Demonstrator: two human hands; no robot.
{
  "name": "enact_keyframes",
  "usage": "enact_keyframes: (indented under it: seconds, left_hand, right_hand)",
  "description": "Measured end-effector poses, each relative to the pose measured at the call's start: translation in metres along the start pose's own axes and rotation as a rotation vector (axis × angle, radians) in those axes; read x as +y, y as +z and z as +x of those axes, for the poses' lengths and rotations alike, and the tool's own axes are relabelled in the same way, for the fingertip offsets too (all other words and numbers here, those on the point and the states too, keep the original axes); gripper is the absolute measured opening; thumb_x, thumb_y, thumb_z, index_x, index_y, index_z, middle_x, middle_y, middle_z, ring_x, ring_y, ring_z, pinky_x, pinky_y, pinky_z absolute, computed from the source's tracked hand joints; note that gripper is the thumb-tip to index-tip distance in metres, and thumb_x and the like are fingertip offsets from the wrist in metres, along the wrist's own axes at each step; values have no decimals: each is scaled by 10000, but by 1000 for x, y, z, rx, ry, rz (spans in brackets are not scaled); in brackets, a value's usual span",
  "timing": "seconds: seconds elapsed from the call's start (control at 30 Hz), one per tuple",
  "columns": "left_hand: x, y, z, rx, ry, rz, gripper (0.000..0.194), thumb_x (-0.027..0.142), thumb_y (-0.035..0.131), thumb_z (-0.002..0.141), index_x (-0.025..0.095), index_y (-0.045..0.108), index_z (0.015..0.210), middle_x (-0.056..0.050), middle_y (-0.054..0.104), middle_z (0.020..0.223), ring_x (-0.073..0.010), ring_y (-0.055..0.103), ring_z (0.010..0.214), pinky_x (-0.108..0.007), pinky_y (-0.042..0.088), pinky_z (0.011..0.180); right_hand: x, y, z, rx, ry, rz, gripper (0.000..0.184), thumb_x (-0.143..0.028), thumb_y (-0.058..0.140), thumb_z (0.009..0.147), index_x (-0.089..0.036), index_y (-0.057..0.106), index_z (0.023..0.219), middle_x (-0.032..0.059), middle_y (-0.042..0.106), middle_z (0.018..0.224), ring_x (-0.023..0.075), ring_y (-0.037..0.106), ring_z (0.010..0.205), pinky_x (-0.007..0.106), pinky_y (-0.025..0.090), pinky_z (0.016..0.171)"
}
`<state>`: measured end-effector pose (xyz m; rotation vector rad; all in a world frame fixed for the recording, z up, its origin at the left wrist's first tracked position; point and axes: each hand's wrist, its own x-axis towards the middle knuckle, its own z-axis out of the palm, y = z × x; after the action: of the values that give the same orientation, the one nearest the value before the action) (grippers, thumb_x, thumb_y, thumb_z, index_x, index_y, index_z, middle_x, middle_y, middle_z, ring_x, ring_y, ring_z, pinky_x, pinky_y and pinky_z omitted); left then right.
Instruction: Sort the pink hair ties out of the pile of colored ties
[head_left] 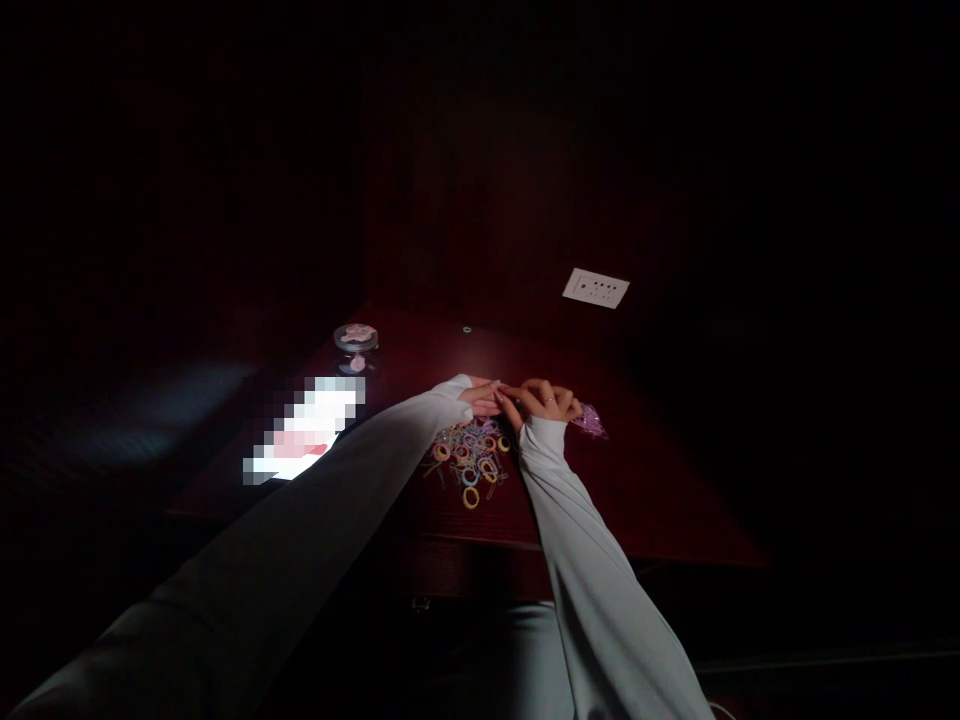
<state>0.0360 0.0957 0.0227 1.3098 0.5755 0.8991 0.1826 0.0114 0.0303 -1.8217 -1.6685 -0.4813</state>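
My left hand (484, 397) is turned palm up, its thumb pressed toward the fingers. Its tips meet those of my right hand (546, 400), which pinches with thumb and forefinger while the other fingers curl. Whatever lies between the fingertips is too small and dark to make out. Just below and nearer to me is a loose pile of small coloured hair ties (470, 475) in yellow, pink, blue and purple, mixed with thin loops. A crinkled purple plastic bag (591, 421) lies beside my right hand, partly hidden behind it.
On the dark red table (645, 500), a lidded jar (356, 345) stands at the back left. A bright, blurred-out screen (311, 430) lies in front of it. One small green ring (466, 329) sits farther back. A white wall socket (596, 288) shows behind; the surroundings are dark.
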Motion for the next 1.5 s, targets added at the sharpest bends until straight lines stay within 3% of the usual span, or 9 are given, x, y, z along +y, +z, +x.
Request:
enact_keyframes:
  seconds: [0.1,0.27,0.43,0.53,0.77,1.03,1.37,1.5]
  left_hand:
    - [8,2,-3,-65,-174,-92,169,245,621,949,205,745,841,-71,812,839,-220,798,954,-300,619,896]
    - [25,0,-6,-19,-200,-152,214,274,598,984,207,769,874,-66,822,869,-194,798,890,-283,627,856]
    - [35,-13,-1,148,-41,-188,194,301,633,969,153,751,1007,-115,819,1052,-150,770,820,-236,600,769]
    - [36,-20,2,297,50,-105,175,297,653,931,149,739,968,-104,804,1008,-101,694,679,-198,525,636]
    - [46,-27,5,526,136,-98,150,181,552,899,162,677,818,-17,664,733,-61,502,503,-179,335,479]
    - [48,-30,11,693,236,-116,239,180,475,917,186,596,712,12,539,602,-88,430,477,-220,304,497]
    - [41,-28,7,695,342,-50,281,269,522,949,195,572,683,23,520,598,-100,460,532,-217,358,563]
    - [42,-23,-6,615,339,163,287,278,545,938,204,579,663,23,516,573,-127,489,565,-236,387,612]
  right_hand:
    - [-1,0,-1,-9,-6,28,275,-503,590,1009,-382,836,1021,50,694,1092,284,418,1096,438,184,974]
    - [7,-1,4,31,93,26,274,-491,604,991,-340,832,964,53,688,1079,295,415,1098,458,191,982]
    - [33,-9,10,230,427,6,306,-509,593,976,-307,823,973,69,671,1127,308,402,1127,468,217,968]
    - [43,-12,9,255,511,4,338,-535,561,976,-312,814,969,71,679,1155,308,400,1143,469,230,967]
    - [44,-8,3,21,455,13,388,-538,540,963,-269,804,874,91,698,1127,334,422,1165,493,231,971]
    - [47,-3,3,-11,494,-53,352,-493,561,927,-246,789,823,100,706,1139,340,441,1152,515,232,982]
    - [45,-2,3,55,439,-28,330,-410,497,957,-251,783,920,108,690,1171,336,424,1157,493,232,955]
    - [25,-5,-12,-27,269,30,302,-402,516,975,-290,791,1030,86,685,1196,316,425,1140,456,245,945]
